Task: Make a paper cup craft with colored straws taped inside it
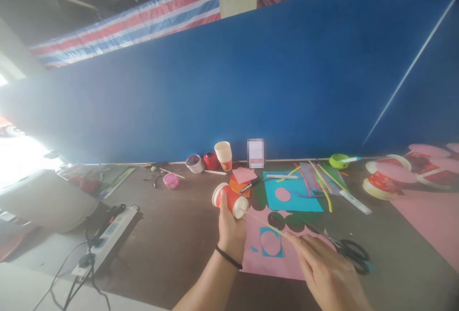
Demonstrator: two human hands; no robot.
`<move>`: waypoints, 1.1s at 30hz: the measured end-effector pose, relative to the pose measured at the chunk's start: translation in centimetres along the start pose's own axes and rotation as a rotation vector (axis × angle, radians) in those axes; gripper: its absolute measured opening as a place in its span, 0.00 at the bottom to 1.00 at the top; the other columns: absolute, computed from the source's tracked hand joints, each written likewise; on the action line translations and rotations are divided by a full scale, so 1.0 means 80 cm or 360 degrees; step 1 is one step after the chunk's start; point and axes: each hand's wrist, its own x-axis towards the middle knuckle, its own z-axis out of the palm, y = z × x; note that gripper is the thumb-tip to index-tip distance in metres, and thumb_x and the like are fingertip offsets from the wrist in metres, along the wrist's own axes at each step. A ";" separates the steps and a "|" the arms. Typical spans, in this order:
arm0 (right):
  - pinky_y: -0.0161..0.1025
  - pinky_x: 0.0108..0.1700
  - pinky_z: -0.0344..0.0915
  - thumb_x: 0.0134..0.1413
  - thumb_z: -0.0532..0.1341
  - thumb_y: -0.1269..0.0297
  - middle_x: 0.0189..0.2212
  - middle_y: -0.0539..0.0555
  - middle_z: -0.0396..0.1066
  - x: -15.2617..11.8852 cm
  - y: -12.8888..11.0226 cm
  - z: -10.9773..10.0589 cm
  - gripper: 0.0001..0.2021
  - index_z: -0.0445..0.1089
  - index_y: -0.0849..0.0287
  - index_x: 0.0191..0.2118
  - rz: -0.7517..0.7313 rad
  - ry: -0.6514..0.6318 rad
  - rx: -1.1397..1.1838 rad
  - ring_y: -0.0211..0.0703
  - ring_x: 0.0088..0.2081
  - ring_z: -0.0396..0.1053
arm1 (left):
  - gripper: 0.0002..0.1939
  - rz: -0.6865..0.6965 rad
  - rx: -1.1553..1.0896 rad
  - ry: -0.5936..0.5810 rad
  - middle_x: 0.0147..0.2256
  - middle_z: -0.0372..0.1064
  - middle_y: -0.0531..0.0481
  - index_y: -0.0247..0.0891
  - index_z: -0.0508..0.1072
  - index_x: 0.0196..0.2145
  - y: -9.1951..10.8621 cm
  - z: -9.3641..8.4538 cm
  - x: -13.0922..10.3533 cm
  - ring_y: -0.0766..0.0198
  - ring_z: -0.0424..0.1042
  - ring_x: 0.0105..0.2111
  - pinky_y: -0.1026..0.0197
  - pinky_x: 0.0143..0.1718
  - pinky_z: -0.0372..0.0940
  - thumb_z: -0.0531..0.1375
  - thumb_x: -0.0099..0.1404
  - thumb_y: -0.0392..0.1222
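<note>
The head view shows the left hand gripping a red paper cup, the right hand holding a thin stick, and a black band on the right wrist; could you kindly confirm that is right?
Not quite: in the head view, the black band circles the wrist of the left hand, which grips the red paper cup. The right hand does hold the thin stick.

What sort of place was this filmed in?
Probably a craft workspace: scissors, a pink sheet and a blue sheet lie on the table, near the red paper cup in the left hand.
</note>
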 end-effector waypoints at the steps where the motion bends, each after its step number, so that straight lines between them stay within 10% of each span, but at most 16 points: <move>1: 0.39 0.37 0.67 0.58 0.50 0.71 0.36 0.56 0.75 0.001 0.000 0.000 0.18 0.68 0.54 0.50 0.0017 -0.0022 0.0040 0.49 0.37 0.74 | 0.13 0.0011 0.0015 0.0011 0.31 0.71 0.49 0.37 0.71 0.38 0.000 0.000 0.000 0.63 0.73 0.29 0.65 0.28 0.70 0.60 0.59 0.48; 9: 0.32 0.24 0.65 0.63 0.44 0.61 0.22 0.50 0.73 0.021 -0.019 -0.001 0.18 0.70 0.56 0.43 0.0644 -0.0694 0.0901 0.41 0.23 0.71 | 0.15 0.0081 0.0083 -0.0143 0.33 0.71 0.47 0.37 0.71 0.38 0.001 -0.010 0.009 0.63 0.73 0.30 0.63 0.30 0.70 0.61 0.58 0.49; 18: 0.39 0.37 0.66 0.60 0.47 0.65 0.39 0.59 0.74 0.010 -0.017 0.016 0.17 0.66 0.57 0.50 0.0392 -0.0371 0.0689 0.49 0.38 0.73 | 0.14 0.0009 0.0048 -0.0197 0.35 0.71 0.47 0.37 0.71 0.40 -0.015 -0.004 -0.002 0.65 0.73 0.31 0.64 0.31 0.69 0.61 0.58 0.47; 25: 0.29 0.17 0.51 0.60 0.46 0.55 0.15 0.43 0.56 0.028 -0.029 0.001 0.15 0.64 0.58 0.42 0.1145 -0.0917 0.1656 0.34 0.15 0.57 | 0.17 0.0070 0.0128 -0.0402 0.37 0.72 0.44 0.34 0.72 0.41 -0.015 -0.006 -0.003 0.62 0.73 0.32 0.62 0.33 0.69 0.61 0.58 0.48; 33: 0.35 0.29 0.58 0.61 0.47 0.58 0.23 0.50 0.69 0.027 -0.029 0.010 0.15 0.62 0.56 0.28 0.0704 -0.0516 0.0886 0.41 0.25 0.66 | 0.16 0.0065 0.0170 -0.0333 0.37 0.73 0.44 0.35 0.72 0.41 -0.014 -0.006 -0.008 0.62 0.74 0.33 0.62 0.34 0.70 0.60 0.59 0.48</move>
